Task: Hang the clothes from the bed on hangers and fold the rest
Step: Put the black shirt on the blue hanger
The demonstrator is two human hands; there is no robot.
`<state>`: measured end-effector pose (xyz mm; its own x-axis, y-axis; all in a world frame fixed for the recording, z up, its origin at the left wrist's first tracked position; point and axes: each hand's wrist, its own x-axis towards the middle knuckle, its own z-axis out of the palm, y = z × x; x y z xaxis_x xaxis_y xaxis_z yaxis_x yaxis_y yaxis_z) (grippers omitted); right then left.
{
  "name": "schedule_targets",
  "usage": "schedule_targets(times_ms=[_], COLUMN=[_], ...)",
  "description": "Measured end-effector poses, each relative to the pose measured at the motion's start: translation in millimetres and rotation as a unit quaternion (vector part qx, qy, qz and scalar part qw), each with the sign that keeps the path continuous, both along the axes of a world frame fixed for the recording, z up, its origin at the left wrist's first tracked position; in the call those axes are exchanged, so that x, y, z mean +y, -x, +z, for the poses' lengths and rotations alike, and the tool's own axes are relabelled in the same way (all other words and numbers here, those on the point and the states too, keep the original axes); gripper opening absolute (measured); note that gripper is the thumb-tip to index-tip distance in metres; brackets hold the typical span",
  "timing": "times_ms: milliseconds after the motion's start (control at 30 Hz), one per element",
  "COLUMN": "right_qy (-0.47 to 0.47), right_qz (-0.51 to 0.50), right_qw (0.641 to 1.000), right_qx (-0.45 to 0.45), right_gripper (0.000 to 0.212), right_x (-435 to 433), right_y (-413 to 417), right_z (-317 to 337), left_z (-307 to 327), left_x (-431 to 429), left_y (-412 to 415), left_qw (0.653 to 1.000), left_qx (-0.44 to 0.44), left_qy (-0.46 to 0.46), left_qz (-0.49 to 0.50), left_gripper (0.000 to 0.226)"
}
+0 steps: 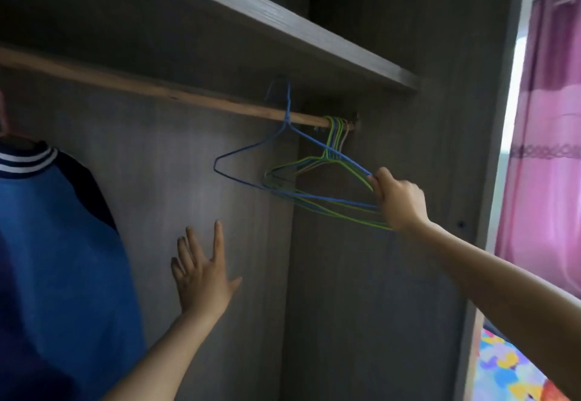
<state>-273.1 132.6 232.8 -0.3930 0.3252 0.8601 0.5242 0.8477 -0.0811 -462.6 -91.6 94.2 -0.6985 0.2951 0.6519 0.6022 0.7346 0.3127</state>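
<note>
I face an open grey wardrobe. A wooden rail [157,91] runs under its shelf. A blue wire hanger [248,157] has its hook at the rail, and my right hand [397,201] grips its right corner. Several green and pale wire hangers [317,166] hang bunched at the rail's right end, just behind the blue one. My left hand [201,275] is raised lower down with fingers spread, holding nothing, in front of the wardrobe's back panel. A blue shirt with a striped white collar [59,243] hangs at the left edge.
A grey shelf [283,35] sits above the rail with dark items on it. The wardrobe's side panel [440,117] stands at the right. Pink curtains [547,149] hang beyond it. A colourful patterned fabric [509,372] shows at the bottom right.
</note>
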Motion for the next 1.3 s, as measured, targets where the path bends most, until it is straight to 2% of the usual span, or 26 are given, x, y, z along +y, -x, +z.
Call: schedule_targets(times_ms=[67,167,300,367,433,500,567,633,767,867,933,1033,1100,1167,1300], right_qy=[-0.018,-0.016,-0.083,-0.088,-0.088,-0.073,-0.053,-0.029,0.004,0.020,0.058,0.165,0.209,0.260,0.336], right_qz=[0.003,0.005,0.020,0.017,0.008,-0.036,-0.091,-0.166,-0.305,-0.393,-0.422,-0.445,-0.466,-0.484,-0.486], right_qw=[1.000,1.000,0.996,0.996,0.996,0.996,0.994,0.986,0.951,0.919,0.904,0.879,0.858,0.835,0.805], right_qx=[-0.011,-0.021,0.013,-0.004,-0.025,-0.027,-0.015,0.002,0.049,0.001,-0.028,-0.036,-0.052,-0.034,0.055], right_gripper=[0.024,0.025,0.016,0.031,0.039,0.036,0.027,0.034,0.038,0.024,0.006,0.013,0.012,0.013,0.009], right_x=[-2.3,0.3,2.1,0.7,0.6,-0.6,-2.6,-2.9,-14.2,-33.2,-46.6,-68.0,-77.6,-82.2,-90.2], right_y=[-14.0,-39.7,-103.2,-143.7,-183.9,-230.7,-277.4,-323.9,-409.9,-478.9,-521.7,-581.2,-620.3,-657.5,-705.5], right_z=[-11.3,-26.8,-63.8,-91.0,-115.2,-132.2,-141.5,-145.0,-148.9,-165.5,-182.4,-208.6,-228.4,-246.2,-276.7], left_z=[1.8,7.7,10.9,5.1,-4.9,-20.2,-36.3,-55.5,-84.1,-97.4,-106.4,-117.9,-131.0,-146.0,-179.0], left_x=[6.8,12.5,26.0,43.7,61.2,85.5,110.1,135.3,176.3,202.1,218.9,240.7,257.0,272.4,290.9], left_y=[-4.7,2.0,11.8,3.8,-15.0,-41.4,-76.6,-120.0,-220.0,-299.7,-348.2,-422.1,-473.6,-523.5,-598.3], left_qw=[0.999,0.986,0.964,0.957,0.943,0.917,0.887,0.858,0.793,0.744,0.711,0.671,0.635,0.607,0.560], left_qx=[0.026,0.138,0.236,0.233,0.236,0.247,0.251,0.256,0.253,0.255,0.269,0.258,0.247,0.241,0.208], left_qy=[-0.030,-0.063,-0.042,-0.020,-0.002,0.011,-0.004,-0.034,-0.103,-0.092,-0.076,-0.062,-0.035,0.006,0.069], left_qz=[-0.031,-0.068,-0.118,-0.171,-0.237,-0.313,-0.387,-0.444,-0.544,-0.611,-0.646,-0.692,-0.731,-0.757,-0.799], left_gripper=[0.123,0.123,0.121,0.119,0.097,0.073,0.067,0.064,0.070,0.076,0.075,0.076,0.097,0.115,0.124])
